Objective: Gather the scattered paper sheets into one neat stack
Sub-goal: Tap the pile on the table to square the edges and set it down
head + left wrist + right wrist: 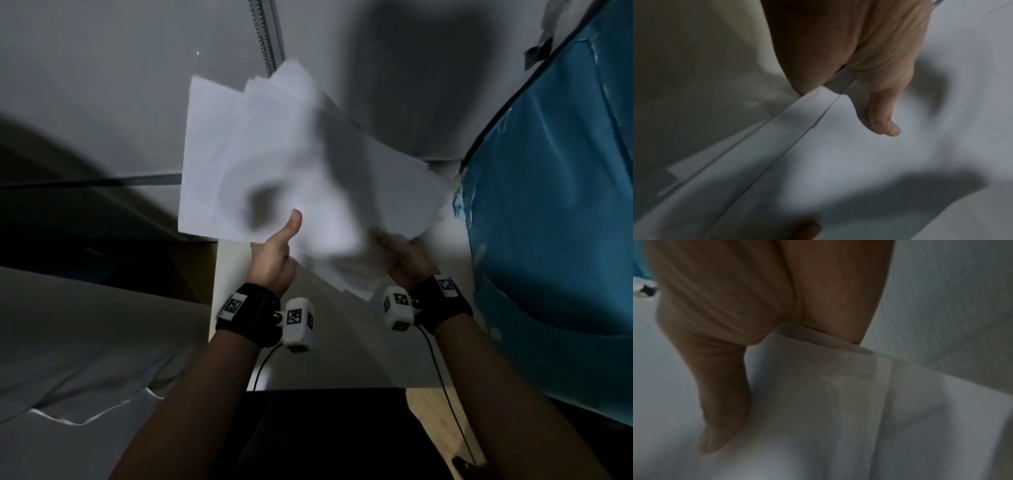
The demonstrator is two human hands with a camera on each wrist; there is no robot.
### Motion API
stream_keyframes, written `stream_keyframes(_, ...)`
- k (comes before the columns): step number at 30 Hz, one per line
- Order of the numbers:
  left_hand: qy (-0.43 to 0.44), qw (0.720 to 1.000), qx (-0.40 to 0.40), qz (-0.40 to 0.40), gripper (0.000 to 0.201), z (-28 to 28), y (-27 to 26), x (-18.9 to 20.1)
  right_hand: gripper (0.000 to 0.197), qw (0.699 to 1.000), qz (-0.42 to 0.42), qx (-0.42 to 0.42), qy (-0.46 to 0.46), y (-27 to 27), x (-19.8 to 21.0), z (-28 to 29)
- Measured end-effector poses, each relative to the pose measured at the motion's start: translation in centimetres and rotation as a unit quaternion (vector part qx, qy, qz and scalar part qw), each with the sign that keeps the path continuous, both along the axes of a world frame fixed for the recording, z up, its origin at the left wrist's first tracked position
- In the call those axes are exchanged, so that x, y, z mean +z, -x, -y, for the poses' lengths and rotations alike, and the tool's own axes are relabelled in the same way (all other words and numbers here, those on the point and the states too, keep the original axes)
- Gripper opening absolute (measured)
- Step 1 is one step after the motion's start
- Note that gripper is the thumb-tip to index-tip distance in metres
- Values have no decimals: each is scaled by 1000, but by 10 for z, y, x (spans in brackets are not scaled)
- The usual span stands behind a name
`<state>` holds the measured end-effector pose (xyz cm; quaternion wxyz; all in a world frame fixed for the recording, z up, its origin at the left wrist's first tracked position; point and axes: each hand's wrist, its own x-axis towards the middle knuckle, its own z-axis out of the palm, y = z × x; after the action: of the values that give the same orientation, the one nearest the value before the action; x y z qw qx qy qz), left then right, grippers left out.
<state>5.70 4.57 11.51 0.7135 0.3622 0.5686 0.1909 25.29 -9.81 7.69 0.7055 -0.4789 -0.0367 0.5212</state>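
Note:
Several white paper sheets (274, 164) are held up in front of me, fanned out with their far corners out of line. My left hand (279, 250) grips their near edge, thumb on top of the sheets (859, 162) and fingers hidden beneath. My right hand (400, 255) holds the lower right corner of the sheets (838, 402), thumb lying across the top and fingers under the paper. The right part of the bundle is blurred.
A white tabletop (342, 353) lies below the hands, its near edge over a dark gap. A blue plastic-covered bulk (555, 222) stands close on the right. Grey panels and a metal rail (267, 34) are behind. Pale cloth (85, 342) lies at the left.

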Motion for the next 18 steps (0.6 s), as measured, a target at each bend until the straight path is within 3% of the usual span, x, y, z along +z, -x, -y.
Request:
stream_keyframes(2,-44,997,-34,48,55,0,4,13,67,1000,20,-3,-12,-1,1,1)
stream_keyframes(4,-145,984,-36,100,30,-11,20,15,64,998,59,-16,-10,-10,8,3)
stream_keyframes(6,-148,964,-12,219,62,-33,46,28,54,995,91,-37,1,-27,15,11)
stream_keyframes(8,-102,940,-62,321,104,-61,71,46,48,992,111,-49,18,-47,20,22)
stream_keyframes(10,-167,933,-174,268,127,-85,79,61,45,989,146,-26,28,-62,20,30)
stream_keyframes(11,-195,930,-233,206,120,-86,77,64,46,985,171,-7,37,-65,19,33)
stream_keyframes(13,-268,919,-278,75,87,-76,58,57,47,975,217,15,47,-64,18,32)
stream_keyframes(15,-345,912,-220,5,65,-65,42,39,46,967,248,-3,64,-60,21,28)
stream_keyframes(18,-313,943,-115,-8,75,-60,44,0,47,946,310,-27,94,-63,20,27)
